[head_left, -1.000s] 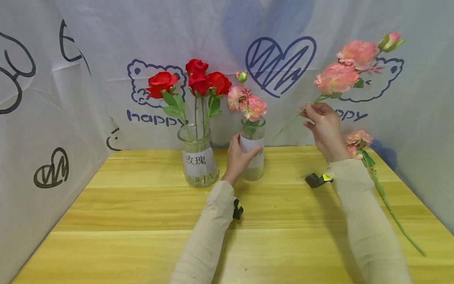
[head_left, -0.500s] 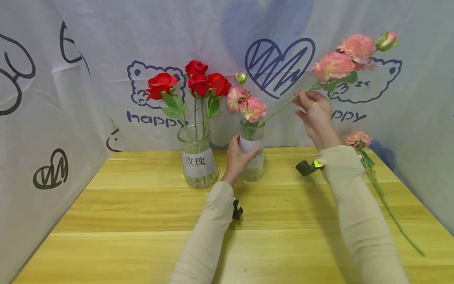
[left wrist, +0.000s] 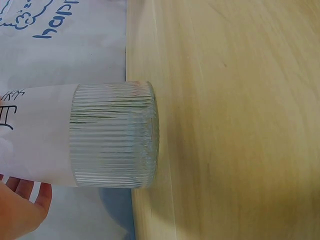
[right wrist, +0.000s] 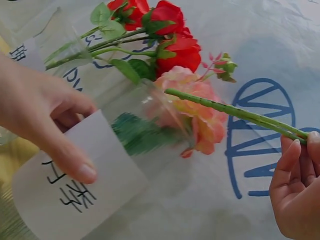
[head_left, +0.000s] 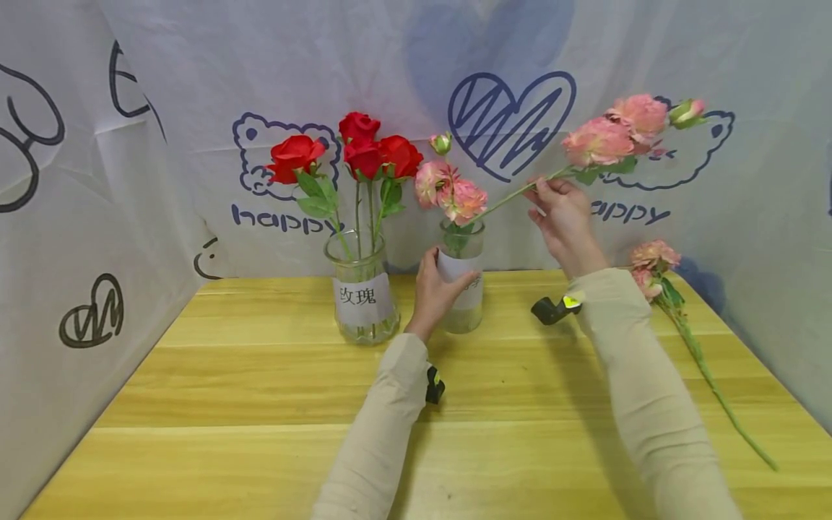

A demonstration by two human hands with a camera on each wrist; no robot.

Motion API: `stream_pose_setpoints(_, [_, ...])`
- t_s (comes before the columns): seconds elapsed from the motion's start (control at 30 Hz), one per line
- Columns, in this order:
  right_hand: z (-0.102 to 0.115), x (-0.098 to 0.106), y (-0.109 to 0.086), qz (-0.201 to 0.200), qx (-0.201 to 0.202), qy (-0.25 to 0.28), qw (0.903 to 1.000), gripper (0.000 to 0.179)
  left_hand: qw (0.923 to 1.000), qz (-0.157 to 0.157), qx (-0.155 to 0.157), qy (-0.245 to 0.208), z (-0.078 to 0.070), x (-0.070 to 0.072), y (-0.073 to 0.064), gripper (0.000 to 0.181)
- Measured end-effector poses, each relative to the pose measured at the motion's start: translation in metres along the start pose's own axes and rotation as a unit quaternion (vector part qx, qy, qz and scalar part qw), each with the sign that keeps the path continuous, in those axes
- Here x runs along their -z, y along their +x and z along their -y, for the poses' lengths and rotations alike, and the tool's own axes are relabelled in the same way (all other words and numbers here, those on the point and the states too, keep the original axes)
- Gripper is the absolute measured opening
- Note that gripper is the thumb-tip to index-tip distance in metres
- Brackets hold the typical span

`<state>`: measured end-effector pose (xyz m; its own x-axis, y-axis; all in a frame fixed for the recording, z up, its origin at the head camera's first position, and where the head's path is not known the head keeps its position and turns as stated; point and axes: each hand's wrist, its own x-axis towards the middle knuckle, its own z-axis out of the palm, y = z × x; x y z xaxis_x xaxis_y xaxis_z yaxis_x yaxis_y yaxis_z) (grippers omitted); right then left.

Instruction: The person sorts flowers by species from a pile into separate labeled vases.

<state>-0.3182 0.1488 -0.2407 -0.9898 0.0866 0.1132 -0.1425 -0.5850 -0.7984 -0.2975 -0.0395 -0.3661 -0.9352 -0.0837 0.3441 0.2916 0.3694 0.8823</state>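
My left hand (head_left: 440,290) grips a straight glass vase (head_left: 463,319) round its white label, thumb in front. The vase stands on the table, its ribbed base (left wrist: 112,135) filling the left wrist view. A shorter-looking pink rose (head_left: 463,201) with a bud leans out of its mouth. Between thumb and fingers, my right hand (head_left: 564,220) pinches the green stem of a second pink rose (head_left: 598,142), blooms up to the right. In the right wrist view the cut end of this stem (right wrist: 225,109) points at the vase mouth, overlapping the first rose's petals.
Left of my left hand is a wider glass vase (head_left: 367,328) with several red roses (head_left: 362,157). Another pink rose (head_left: 698,354) lies along the table's right side. Behind the wooden table (head_left: 260,426) hangs a white cloth (head_left: 292,65) with blue drawings.
My right hand has moved left and a little down, carrying the pink rose, so its stem end has come from right of the vase to its mouth. The left hand stays put.
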Motion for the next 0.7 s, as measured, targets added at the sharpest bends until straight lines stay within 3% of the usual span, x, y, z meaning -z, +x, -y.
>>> stream_pose_setpoints(0.47, [-0.024, -0.001, -0.002, 0.042, -0.009, -0.081, 0.9958, 0.010, 1.0000, 0.006, 0.003, 0.001, 0.000, -0.001, 0.000, 0.078])
stream_pose_setpoints(0.6, [-0.028, -0.004, -0.001, 0.050, 0.000, -0.130, 0.9902, 0.006, 1.0000, 0.004, 0.000, -0.004, -0.001, 0.000, -0.001, 0.078])
stream_pose_setpoints(0.7, [-0.032, -0.006, 0.001, 0.049, 0.001, -0.190, 0.9805, 0.005, 1.0000, 0.001, -0.001, -0.007, -0.002, 0.001, -0.002, 0.078])
